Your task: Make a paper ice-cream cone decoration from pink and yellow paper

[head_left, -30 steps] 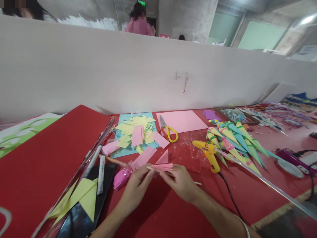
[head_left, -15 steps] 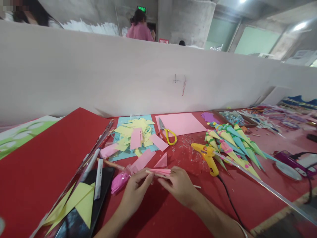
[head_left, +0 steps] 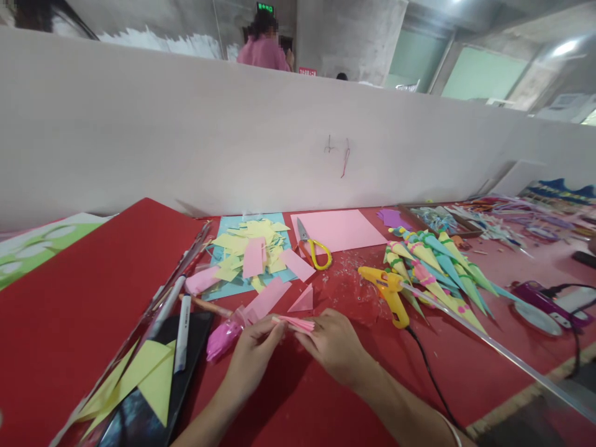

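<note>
Between both hands is a small stack of folded pink paper (head_left: 298, 322), held just above the red table. My left hand (head_left: 256, 347) pinches its left end between thumb and fingers. On its right end, the fingers of my right hand (head_left: 333, 344) are closed; some fingertips are hidden. A pink paper triangle (head_left: 302, 299) lies just beyond the hands. Left of them sits a bright pink bundle in clear plastic (head_left: 226, 335), with a pink paper strip (head_left: 270, 298) beside it.
Scissors with yellow and orange handles (head_left: 315, 245) rest partly on a pink sheet (head_left: 354, 230). Yellow paper pieces (head_left: 256, 236) are heaped at the back. A yellow glue gun (head_left: 388, 288) and decorated paper cones (head_left: 433, 267) lie right; a marker (head_left: 184, 332) lies left.
The pink paper has tilted, its right end now lower and fanned into layers. The light-coloured stick by my right wrist is no longer visible. The view has shifted slightly.
</note>
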The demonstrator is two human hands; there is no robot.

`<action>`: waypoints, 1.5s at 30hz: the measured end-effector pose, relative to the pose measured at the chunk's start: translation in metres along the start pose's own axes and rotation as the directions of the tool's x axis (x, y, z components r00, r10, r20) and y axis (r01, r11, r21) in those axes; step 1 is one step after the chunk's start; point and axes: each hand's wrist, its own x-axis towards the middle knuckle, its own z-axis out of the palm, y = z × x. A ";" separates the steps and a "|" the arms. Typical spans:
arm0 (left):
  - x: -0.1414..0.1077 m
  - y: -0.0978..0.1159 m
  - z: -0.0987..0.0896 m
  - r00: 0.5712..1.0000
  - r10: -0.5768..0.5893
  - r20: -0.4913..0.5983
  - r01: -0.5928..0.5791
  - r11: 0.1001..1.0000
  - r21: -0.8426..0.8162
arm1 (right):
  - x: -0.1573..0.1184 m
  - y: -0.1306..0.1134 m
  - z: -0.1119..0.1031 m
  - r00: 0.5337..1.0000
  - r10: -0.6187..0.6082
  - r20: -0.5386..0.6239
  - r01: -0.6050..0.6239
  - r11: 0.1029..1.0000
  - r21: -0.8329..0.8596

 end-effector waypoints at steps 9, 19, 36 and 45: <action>0.000 0.003 0.002 0.999 -0.034 -0.018 0.031 0.992 -0.124 | -0.004 -0.002 0.001 0.961 0.099 -0.257 -0.088 0.995 0.054; 0.001 0.001 0.000 0.999 -0.010 -0.053 0.010 1.000 -0.005 | -0.003 0.004 0.012 0.963 -0.089 -0.254 0.072 0.995 -0.075; 0.000 0.003 -0.005 0.997 0.082 -0.001 -0.081 0.996 -0.045 | -0.003 -0.001 -0.005 0.988 0.151 0.016 -0.134 0.823 0.552; -0.001 0.007 -0.002 0.999 0.049 -0.010 -0.050 0.993 -0.109 | -0.001 0.000 -0.007 0.976 0.158 0.151 -0.217 0.787 0.578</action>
